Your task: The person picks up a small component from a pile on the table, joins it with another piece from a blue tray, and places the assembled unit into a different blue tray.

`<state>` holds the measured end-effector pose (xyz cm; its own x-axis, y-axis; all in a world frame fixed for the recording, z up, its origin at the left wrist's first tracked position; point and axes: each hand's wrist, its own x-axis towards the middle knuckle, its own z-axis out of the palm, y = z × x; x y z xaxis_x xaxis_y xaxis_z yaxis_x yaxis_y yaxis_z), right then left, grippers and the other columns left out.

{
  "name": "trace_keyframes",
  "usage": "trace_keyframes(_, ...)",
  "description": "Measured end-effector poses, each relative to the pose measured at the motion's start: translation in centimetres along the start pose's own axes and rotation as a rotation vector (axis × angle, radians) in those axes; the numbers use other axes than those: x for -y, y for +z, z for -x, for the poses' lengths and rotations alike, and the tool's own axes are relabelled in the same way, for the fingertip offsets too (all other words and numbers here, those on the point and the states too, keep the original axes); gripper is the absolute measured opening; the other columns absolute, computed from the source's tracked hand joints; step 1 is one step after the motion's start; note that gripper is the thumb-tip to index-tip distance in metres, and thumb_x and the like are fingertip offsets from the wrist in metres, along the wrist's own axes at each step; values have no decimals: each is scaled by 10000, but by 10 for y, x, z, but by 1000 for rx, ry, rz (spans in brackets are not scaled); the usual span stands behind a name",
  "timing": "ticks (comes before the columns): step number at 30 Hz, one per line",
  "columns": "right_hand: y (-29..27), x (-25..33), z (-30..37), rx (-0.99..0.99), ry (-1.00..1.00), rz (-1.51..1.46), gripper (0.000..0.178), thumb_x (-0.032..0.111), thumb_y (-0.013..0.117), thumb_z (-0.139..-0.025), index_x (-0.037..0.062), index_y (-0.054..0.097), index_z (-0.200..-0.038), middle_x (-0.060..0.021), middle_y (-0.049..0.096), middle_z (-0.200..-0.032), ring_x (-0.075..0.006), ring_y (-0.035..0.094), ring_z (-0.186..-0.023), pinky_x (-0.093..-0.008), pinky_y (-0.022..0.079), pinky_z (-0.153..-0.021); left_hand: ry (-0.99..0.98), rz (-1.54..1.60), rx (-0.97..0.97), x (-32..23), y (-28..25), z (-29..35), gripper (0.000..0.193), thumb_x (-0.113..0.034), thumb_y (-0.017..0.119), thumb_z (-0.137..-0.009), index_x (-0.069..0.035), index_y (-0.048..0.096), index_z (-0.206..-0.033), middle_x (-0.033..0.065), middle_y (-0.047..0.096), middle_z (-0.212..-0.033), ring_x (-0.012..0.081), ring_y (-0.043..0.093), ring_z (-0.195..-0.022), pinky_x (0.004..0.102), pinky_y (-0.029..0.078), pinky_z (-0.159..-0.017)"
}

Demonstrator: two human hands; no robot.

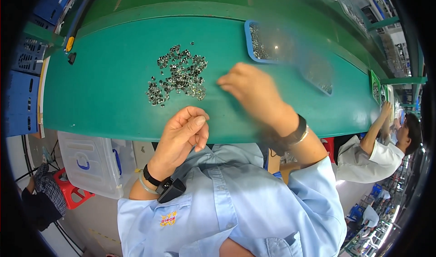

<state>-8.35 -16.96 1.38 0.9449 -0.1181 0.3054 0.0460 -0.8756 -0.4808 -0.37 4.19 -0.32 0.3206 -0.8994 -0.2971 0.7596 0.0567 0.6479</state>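
Small shiny metal parts lie in a loose pile [181, 73] on the green work surface [100, 84]. Just in front of the pile, near the front edge, is my left hand [184, 132], its fingers curled and the thumb against the forefinger. If it holds a part, the fingers hide it. My right hand [252, 91] hovers to the right of the pile, fingertips drawn together and pointing left toward it. That hand is slightly blurred, and anything between its fingertips is too small to make out.
A blue-rimmed tray [249, 41] of metal parts stands at the back right. Beside it another container [320, 77] is hazy. A clear lidded box [84, 161] and a red stool [72, 191] are below left. A co-worker [374, 154] sits at the far right by a green tray [375, 86].
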Motion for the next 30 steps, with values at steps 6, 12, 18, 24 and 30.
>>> trace_keyframes(6, 27, 8, -12, 6, -86, -22, 135, 104, 686, -740, 65, 634, -860, -52, 571, -818, -257, 569, -761, -356, 473, -657, -24, 23, 8, -1, -1, -2, 133, -159, 513, -950, -33, 529, -991, 44, 565, -704, 88, 500, -546, 222, 387, -460)
trace_keyframes(12, 6, 14, 3, -45, -19, -71, 167, 118, 712, -710, 71, 621, -841, -43, 575, -829, -250, 565, -774, -353, 463, -652, 6, -30, -101, -2, 8, -9, 150, -164, 521, -949, -30, 529, -1016, 45, 568, -725, 86, 500, -547, 221, 380, -457)
trace_keyframes(18, -15, 33, 21, -60, -20, -40, 190, 107, 728, -699, 75, 625, -856, -43, 579, -830, -246, 566, -772, -349, 461, -641, 21, -89, -93, 0, 28, -24, 168, -177, 526, -949, -26, 535, -1021, 52, 581, -746, 91, 499, -543, 220, 377, -458)
trace_keyframes(24, -7, 28, 39, -208, 36, -336, 162, 91, 699, -727, 72, 618, -866, -29, 575, -823, -225, 571, -758, -339, 435, -648, -12, 28, 11, 9, 32, -28, 174, -187, 528, -950, -23, 549, -1005, 56, 588, -741, 97, 495, -537, 220, 380, -460)
trace_keyframes(30, -10, 30, 46, -233, 27, -327, 169, 70, 708, -724, 69, 622, -870, -32, 592, -824, -214, 586, -765, -323, 456, -640, -4, -20, -17, 9, 39, -24, 173, -191, 543, -942, -24, 559, -985, 54, 589, -732, 98, 500, -540, 220, 382, -462)
